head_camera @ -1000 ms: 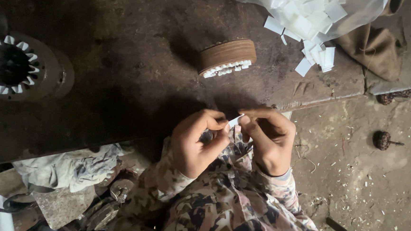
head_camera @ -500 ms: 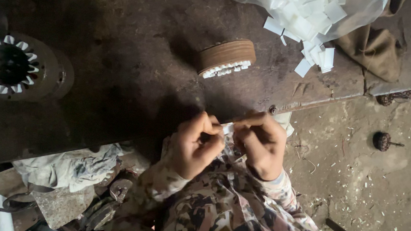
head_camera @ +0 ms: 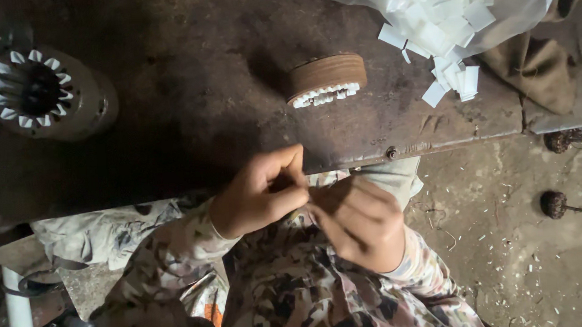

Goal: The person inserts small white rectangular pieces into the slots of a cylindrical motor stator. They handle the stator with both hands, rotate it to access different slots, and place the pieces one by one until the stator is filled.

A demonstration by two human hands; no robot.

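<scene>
My left hand [head_camera: 259, 194] and my right hand [head_camera: 360, 221] meet fingertip to fingertip just below the edge of the dark metal table [head_camera: 182, 143], above my camouflage-patterned lap. Both pinch a small white paper slip that is almost wholly hidden by the fingers now. On the table beyond them lies a round brown core [head_camera: 327, 78] with white slips sticking out of its underside. Far left stands a dark round housing [head_camera: 39, 93] with white slips ringed around its bore.
A clear plastic bag of cut white slips [head_camera: 456, 2] lies at the table's top right, with loose slips [head_camera: 452, 83] spilled beside it and a brown cloth [head_camera: 554, 66]. A grey rag [head_camera: 100, 232], a white pipe [head_camera: 19, 321] and dusty floor with dark lumps [head_camera: 554, 202] surround me.
Both hands have dropped slightly toward my lap and closed tighter together. The white slip, plainly visible between the fingertips before, is now covered by the fingers.
</scene>
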